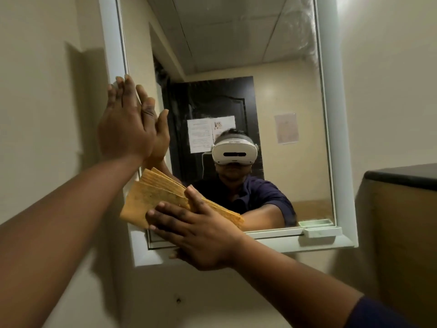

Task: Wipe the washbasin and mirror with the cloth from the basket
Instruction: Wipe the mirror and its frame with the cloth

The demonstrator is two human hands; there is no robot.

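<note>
The folded orange cloth is pressed flat against the lower left of the mirror by the right hand, its grip wide with fingers straight. The left hand is laid open-palmed against the glass beside the white frame.

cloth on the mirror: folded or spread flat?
Folded. The orange cloth shows stacked layered edges along its top, pressed against the mirror at its lower left by the right hand with straight fingers.
</note>
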